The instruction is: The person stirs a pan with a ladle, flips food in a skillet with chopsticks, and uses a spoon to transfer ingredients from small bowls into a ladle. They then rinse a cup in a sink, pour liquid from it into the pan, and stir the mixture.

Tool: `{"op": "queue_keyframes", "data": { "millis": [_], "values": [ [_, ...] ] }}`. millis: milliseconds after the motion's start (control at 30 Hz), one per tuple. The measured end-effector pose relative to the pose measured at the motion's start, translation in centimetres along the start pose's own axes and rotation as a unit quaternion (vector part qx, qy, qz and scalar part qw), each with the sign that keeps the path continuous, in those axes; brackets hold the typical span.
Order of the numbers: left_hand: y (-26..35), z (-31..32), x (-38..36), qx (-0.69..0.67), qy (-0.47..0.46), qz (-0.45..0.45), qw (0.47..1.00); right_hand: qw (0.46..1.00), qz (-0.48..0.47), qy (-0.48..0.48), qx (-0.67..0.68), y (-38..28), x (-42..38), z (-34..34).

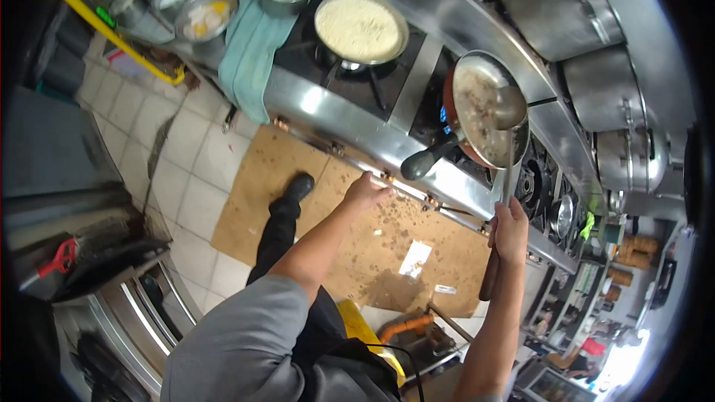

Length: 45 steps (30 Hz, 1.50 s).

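My right hand [511, 231] grips the long handle of a metal ladle [505, 104], whose bowl rests in a red frying pan [484, 112] of brownish food on a lit burner. The pan's black handle [428, 160] points toward me. My left hand [365, 192] is at the front edge of the steel stove [335, 115], fingers curled at a control knob. A second pan [360, 27] filled with pale yellowish-white food sits on the burner to the left.
A teal cloth [249, 45] hangs over the stove's left end, beside several metal bowls [205, 15]. Large steel pots [611, 89] line the back right. Cardboard [357, 231] covers the tiled floor under my feet. An orange-handled tool [406, 325] lies near my legs.
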<state>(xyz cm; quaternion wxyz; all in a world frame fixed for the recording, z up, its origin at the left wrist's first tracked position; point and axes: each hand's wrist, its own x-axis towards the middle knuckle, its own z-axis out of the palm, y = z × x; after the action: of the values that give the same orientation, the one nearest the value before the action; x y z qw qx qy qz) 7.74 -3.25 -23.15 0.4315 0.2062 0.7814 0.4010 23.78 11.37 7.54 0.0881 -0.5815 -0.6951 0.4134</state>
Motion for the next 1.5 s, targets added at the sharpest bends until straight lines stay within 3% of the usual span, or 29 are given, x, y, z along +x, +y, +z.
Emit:
{"op": "queue_keyframes", "data": {
  "millis": [100,167,233,300,367,400,533,567,633,767,833,900,967,1033,1100,1167,1233,1267,1300,1333,1367,1400,1433,1500],
  "values": [
    [-1.1,-2.4,-0.9,-0.015,-0.039,0.005,0.999,0.994,0.008,-0.037,0.100,-0.5,0.4,-0.6],
    [-1.0,-3.3,-0.6,0.042,-0.018,-0.036,0.998,0.994,0.002,0.039,0.099,-0.5,0.4,1.3],
    [0.2,-3.5,-0.3,0.032,-0.023,-0.044,0.998,0.996,0.009,-0.059,0.070,-1.5,0.0,0.2],
    [-1.1,-1.7,1.9,0.013,-0.036,-0.064,0.997,0.995,0.026,-0.064,0.065,-3.0,-0.5,0.2],
    [-6.0,2.7,6.9,0.006,-0.035,-0.043,0.998,0.993,0.000,0.017,0.114,-2.2,0.4,1.0],
    [-5.0,2.7,7.0,-0.025,-0.050,-0.072,0.996,0.995,0.010,0.032,0.094,-2.8,0.6,1.5],
    [-8.5,6.3,11.2,0.031,-0.085,-0.070,0.993,0.992,0.039,-0.058,0.104,-4.5,-0.5,2.0],
    [-8.8,6.9,11.3,0.032,-0.088,-0.072,0.993,0.979,0.064,-0.085,0.172,-4.4,-1.0,2.0],
    [-9.5,7.7,11.7,-0.010,-0.086,-0.022,0.996,0.895,0.144,-0.175,0.384,-3.9,-2.1,0.7],
    [-7.4,6.4,9.8,0.019,-0.051,0.075,0.996,0.864,0.152,-0.197,0.438,-2.6,-4.8,-1.0],
    [-7.3,6.7,9.7,-0.100,-0.080,-0.067,0.990,0.936,0.138,-0.119,0.300,-2.7,-6.1,-1.9],
    [-7.3,7.0,9.6,-0.115,-0.079,-0.046,0.989,0.954,0.140,-0.085,0.252,-3.5,-7.0,-2.9],
    [-8.4,7.9,9.8,-0.131,-0.078,-0.027,0.988,0.989,0.102,-0.018,0.107,-3.5,-7.3,-4.2],
    [-10.0,9.2,11.0,-0.397,-0.061,-0.070,0.913,0.994,0.096,-0.010,0.056,-2.5,-6.5,-5.6],
    [-11.6,9.7,11.9,-0.357,-0.078,-0.037,0.930,0.988,-0.045,0.067,-0.130,-0.4,-4.9,-5.9],
    [-12.2,10.4,12.3,-0.318,-0.094,-0.003,0.943,0.978,-0.068,0.094,-0.176,-1.2,-3.8,-5.5],
    [-11.2,10.2,11.9,-0.036,-0.004,0.095,0.995,0.951,-0.042,0.101,-0.289,-1.7,-2.6,-4.5],
    [-10.8,10.0,11.7,-0.035,-0.005,0.096,0.995,0.960,-0.044,0.099,-0.259,-1.1,-1.8,-3.7],
    [-8.0,8.4,9.9,0.023,0.007,0.114,0.993,0.944,-0.164,0.134,-0.253,2.7,-0.1,-2.8],
    [-6.0,7.3,8.7,0.082,0.018,0.132,0.988,0.993,-0.043,0.054,-0.101,0.4,-0.7,-2.6],
    [-5.6,7.0,8.6,0.084,0.019,0.133,0.987,0.995,0.080,-0.029,0.057,-2.1,-1.4,-1.9],
    [-5.4,6.8,8.5,-0.003,-0.031,0.070,0.997,0.978,0.088,-0.045,0.183,-1.9,-1.4,-1.2],
    [-5.8,6.9,8.6,-0.090,-0.081,0.004,0.993,0.978,0.089,-0.045,0.185,-1.9,-1.5,-1.2],
    [-6.4,7.3,8.7,-0.112,-0.087,0.004,0.990,0.962,0.099,-0.075,0.244,-2.0,-1.8,-1.2]
  ]
}}
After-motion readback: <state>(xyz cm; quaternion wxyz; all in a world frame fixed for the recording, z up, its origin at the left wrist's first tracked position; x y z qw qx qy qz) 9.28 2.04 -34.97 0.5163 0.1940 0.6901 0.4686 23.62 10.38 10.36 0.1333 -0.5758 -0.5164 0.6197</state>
